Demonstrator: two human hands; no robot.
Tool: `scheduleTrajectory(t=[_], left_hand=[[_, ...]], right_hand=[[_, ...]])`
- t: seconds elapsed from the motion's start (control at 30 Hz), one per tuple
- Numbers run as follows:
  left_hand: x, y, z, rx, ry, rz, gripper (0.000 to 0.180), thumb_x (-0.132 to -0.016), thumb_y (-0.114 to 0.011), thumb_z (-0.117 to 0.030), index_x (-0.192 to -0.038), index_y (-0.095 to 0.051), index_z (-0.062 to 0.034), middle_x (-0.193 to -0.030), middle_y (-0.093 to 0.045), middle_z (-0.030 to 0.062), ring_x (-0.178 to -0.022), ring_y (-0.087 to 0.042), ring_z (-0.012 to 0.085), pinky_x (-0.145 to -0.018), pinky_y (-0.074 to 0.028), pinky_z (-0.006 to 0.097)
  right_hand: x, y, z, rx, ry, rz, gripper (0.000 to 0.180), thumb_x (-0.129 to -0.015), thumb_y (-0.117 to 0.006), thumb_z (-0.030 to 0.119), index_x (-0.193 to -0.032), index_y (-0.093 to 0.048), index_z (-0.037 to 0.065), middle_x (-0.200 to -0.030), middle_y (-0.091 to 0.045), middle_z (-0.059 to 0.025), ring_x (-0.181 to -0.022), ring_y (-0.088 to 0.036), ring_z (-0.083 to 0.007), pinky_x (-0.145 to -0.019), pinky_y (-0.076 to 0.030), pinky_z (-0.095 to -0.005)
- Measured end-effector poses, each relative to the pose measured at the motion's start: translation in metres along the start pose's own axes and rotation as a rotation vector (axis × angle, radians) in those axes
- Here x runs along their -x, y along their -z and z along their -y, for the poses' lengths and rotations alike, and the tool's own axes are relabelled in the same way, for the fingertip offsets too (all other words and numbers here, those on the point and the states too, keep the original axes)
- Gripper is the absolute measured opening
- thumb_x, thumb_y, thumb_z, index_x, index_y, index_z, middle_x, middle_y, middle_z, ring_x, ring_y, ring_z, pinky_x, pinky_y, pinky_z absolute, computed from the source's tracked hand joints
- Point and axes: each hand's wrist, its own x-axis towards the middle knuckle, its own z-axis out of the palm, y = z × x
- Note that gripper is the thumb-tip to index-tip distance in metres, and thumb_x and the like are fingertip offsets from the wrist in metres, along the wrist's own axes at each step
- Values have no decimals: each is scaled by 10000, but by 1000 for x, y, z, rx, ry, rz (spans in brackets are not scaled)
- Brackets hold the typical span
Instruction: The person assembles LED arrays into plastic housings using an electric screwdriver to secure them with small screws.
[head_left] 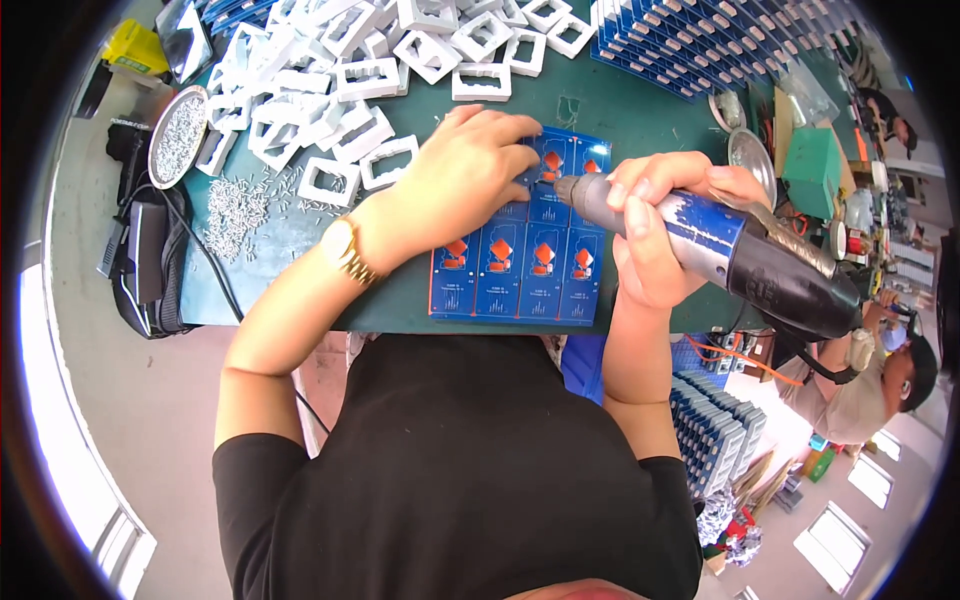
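A blue printed panel (523, 272) with orange-red shapes lies flat on the green table near its front edge. My left hand (470, 165) rests over the panel's upper left part, fingers bent and spread, fingertips touching its surface. Wrapped round an electric screwdriver (705, 228), my right hand (665, 215) comes in from the right. The screwdriver has a grey nose, a worn blue body and a black rear end with a cable. Its nose points left and down at the panel's upper middle, close to my left fingertips. Whether the bit touches the panel cannot be made out.
White plastic frames (370, 75) are heaped at the back left. Loose screws (238, 215) lie at the left, beside a round metal dish (180, 138) of screws. Blue panels (715, 40) stack at the back right, near a green box (812, 170). Another person (860, 390) is at far right.
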Motion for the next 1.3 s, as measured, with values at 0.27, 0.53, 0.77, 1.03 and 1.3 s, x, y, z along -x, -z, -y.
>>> scheduleTrajectory(t=[0.27,0.53,0.77,1.03,1.3], left_hand=[[93,87,-14,-204,556,-153,341,-722,-738,-37,-1043,-625,-23,-1132,-581,143,-1007,-588,319,-850,-480,397],[151,96,30,-462,753,-218,239,-768,-698,-31,-990,-614,-10,-1009,-573,138,-968,-550,322,-865,-438,393],[146,93,37,-515,631,-142,134,-770,-641,8,-868,-551,-12,-904,-545,127,-853,-506,323,-782,-404,400],[152,88,40,-351,713,-301,118,-804,-597,45,-901,-548,1,-824,-578,129,-790,-559,316,-726,-447,384],[143,97,36,-322,612,-454,107,-812,-630,23,-895,-672,-31,-835,-607,73,-749,-585,193,-655,-469,287]], right_hand=[[-22,-1,-8,75,-82,11,543,-728,-665,-150,-1160,-387,29,-823,-587,-88,-694,-574,-119,-643,-495,-247],[-33,-20,-11,34,-206,123,519,-699,-678,-148,-1116,-430,36,-822,-564,-65,-709,-569,-110,-640,-492,-252],[-23,-22,-16,127,-180,41,558,-711,-627,-109,-1164,-371,92,-792,-536,-83,-673,-574,-170,-776,-542,-421],[-29,19,-18,-260,-107,107,532,-717,-678,-13,-1172,-410,60,-748,-570,-89,-629,-598,-185,-736,-538,-406],[-10,48,44,283,308,-190,546,-746,-564,-7,-1257,-379,53,-811,-558,-130,-672,-578,-237,-793,-497,-489]])
